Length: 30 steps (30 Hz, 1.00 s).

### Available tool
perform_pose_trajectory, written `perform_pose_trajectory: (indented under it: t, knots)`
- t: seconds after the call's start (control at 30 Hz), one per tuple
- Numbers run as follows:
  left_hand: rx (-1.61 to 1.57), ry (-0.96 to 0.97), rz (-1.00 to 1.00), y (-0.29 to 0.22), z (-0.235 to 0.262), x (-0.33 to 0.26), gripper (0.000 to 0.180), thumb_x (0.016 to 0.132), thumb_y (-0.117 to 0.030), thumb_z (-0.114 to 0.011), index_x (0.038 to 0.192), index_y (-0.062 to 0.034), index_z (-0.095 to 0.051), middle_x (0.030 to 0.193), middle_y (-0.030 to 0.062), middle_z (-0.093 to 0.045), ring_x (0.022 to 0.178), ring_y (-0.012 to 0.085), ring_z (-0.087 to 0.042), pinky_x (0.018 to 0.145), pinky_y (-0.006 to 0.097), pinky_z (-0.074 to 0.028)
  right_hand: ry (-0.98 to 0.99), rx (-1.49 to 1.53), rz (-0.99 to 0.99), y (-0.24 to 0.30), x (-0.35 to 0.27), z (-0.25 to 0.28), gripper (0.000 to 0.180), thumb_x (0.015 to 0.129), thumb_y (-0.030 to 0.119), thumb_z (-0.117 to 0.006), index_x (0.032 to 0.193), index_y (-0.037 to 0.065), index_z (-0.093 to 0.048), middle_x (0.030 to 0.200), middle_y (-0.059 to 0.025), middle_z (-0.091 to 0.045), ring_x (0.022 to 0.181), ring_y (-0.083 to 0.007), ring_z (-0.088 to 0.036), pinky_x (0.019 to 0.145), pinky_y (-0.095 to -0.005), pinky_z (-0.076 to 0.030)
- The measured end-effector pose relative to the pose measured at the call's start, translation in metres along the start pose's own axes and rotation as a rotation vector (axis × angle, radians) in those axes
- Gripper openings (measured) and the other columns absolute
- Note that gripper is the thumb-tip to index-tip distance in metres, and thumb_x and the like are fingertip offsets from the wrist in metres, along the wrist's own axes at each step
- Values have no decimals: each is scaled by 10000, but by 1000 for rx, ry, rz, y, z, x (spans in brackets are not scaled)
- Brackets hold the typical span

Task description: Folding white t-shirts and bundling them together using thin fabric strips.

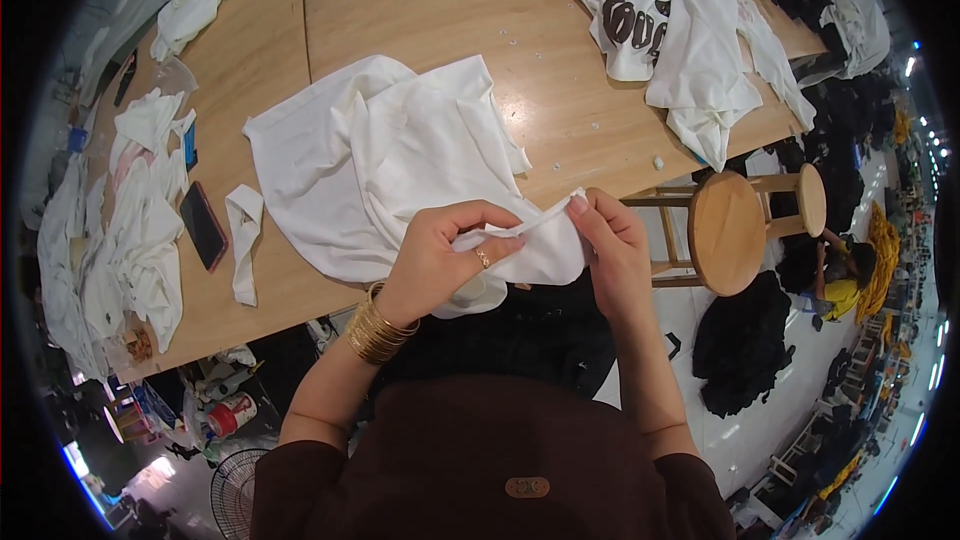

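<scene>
A white garment lies loosely folded on the wooden table and hangs over its front edge toward me. My left hand, with gold bangles and a ring, pinches the garment's edge between thumb and fingers. A short way to the right, my right hand pinches the end of the same narrow edge between thumb and forefinger. The strip between both hands is stretched taut and slants up to the right. Which part of the garment this edge belongs to, I cannot tell.
On the wooden table lie a dark phone, a white cloth strip and heaped white cloth at left. White garments with dark print lie far right. Round stools and a black cloth pile stand right.
</scene>
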<state>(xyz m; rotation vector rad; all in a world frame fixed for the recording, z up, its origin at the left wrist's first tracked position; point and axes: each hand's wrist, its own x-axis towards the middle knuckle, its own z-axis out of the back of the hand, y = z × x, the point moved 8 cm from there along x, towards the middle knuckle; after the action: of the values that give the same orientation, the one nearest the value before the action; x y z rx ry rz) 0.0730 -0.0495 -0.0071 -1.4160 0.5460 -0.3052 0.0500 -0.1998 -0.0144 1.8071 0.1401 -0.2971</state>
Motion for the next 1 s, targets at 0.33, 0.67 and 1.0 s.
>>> perform_pose_trajectory:
  t: [0.33,0.67,1.0]
  knots:
    - [-43,-97,-72,-4,1,-1,154,822,-38,-609,961,22,-633,855,57,-665,780,75,-588,712,210,-463,-131,-604,640,52,-17,4,207,733,40,-651,938,40,-628,931,-86,-565,876,-193,-545,770,-276,-430]
    - [-35,-61,-57,-4,-5,-1,182,840,-59,-593,1000,15,-640,841,44,-666,766,50,-551,697,207,-449,-66,-852,843,50,-26,-20,197,688,31,-703,874,76,-653,895,-69,-546,821,-210,-522,690,-293,-426]
    - [-74,-70,-98,-3,-5,-2,182,844,-48,-573,1009,7,-629,846,53,-668,799,62,-575,711,219,-459,-38,-865,951,53,-33,-29,276,647,105,-738,909,103,-649,912,-37,-545,830,-207,-497,721,-313,-376]
